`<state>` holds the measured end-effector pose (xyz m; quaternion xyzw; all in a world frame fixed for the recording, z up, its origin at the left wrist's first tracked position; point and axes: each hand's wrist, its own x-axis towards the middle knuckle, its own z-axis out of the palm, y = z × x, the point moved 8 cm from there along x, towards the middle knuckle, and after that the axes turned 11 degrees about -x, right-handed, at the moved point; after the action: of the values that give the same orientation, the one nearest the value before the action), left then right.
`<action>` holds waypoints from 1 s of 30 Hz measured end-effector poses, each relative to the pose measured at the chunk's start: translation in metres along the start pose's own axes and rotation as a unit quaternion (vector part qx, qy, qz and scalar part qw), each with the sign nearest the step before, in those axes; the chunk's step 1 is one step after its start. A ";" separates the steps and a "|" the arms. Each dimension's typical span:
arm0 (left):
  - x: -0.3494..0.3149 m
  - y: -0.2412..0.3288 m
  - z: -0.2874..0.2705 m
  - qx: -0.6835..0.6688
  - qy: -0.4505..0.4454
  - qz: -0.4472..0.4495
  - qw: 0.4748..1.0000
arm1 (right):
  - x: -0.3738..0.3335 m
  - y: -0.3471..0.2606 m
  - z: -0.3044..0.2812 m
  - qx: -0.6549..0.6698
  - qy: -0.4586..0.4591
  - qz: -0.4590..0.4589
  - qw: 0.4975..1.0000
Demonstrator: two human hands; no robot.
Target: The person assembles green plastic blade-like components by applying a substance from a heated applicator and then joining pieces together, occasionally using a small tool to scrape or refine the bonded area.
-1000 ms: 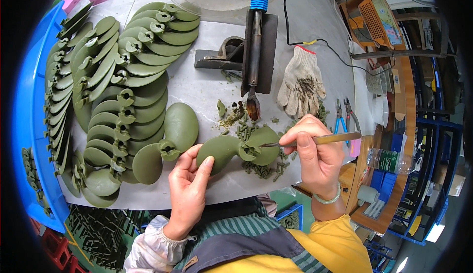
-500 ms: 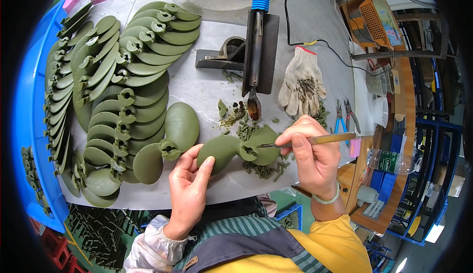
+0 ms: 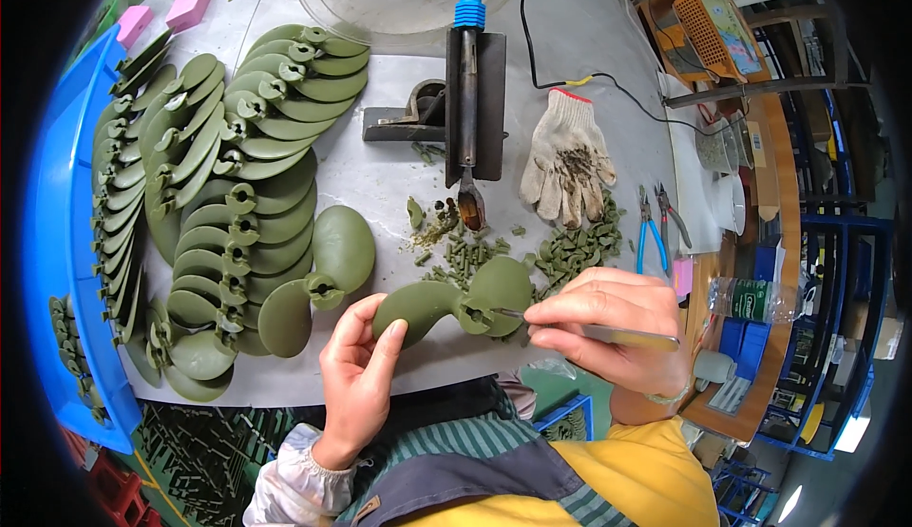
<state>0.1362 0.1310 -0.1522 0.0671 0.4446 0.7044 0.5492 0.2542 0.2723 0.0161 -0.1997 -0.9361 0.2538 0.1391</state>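
Observation:
My left hand [image 3: 356, 375] grips one blade of an olive-green two-blade plastic propeller [image 3: 456, 301] at the table's near edge. My right hand [image 3: 608, 327] holds a thin metal tool [image 3: 608, 335] like a pen, its tip touching the propeller's central hub. Small green plastic trimmings [image 3: 570, 249] lie scattered just beyond the part. Another loose propeller [image 3: 318, 278] lies to the left of my left hand.
Rows of stacked green propellers [image 3: 204, 185] cover the left of the grey table beside a blue crate [image 3: 57, 242]. A blue-handled soldering iron [image 3: 467, 71] rests on a metal stand, with a dirty white glove [image 3: 568, 161], blue pliers [image 3: 654, 228] and a plastic bottle [image 3: 755, 299] to the right.
My right hand has shifted slightly, keeping the tool tip at the propeller hub. My left hand stays on the blade.

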 end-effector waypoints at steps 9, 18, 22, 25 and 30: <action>-0.022 0.006 0.007 0.036 -0.026 0.027 0.999 | -0.030 -0.004 -0.004 0.072 0.091 0.108 0.987; -0.047 0.023 -0.001 0.111 -0.031 0.080 0.990 | -0.079 0.016 -0.007 0.305 0.236 0.252 0.888; -0.056 0.028 -0.015 0.079 -0.023 0.107 0.991 | -0.087 0.009 0.008 0.224 0.173 0.120 0.951; -0.062 0.027 -0.027 0.053 -0.028 0.122 0.991 | -0.086 -0.014 0.028 0.161 0.133 0.104 0.972; -0.065 0.031 -0.026 0.058 -0.038 0.136 0.988 | -0.093 -0.027 0.045 0.120 0.159 0.011 0.980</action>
<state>0.1245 0.0622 -0.1201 0.1858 0.4499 0.7427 0.4599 0.3111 0.1904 -0.0217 -0.2300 -0.8623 0.3314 0.3061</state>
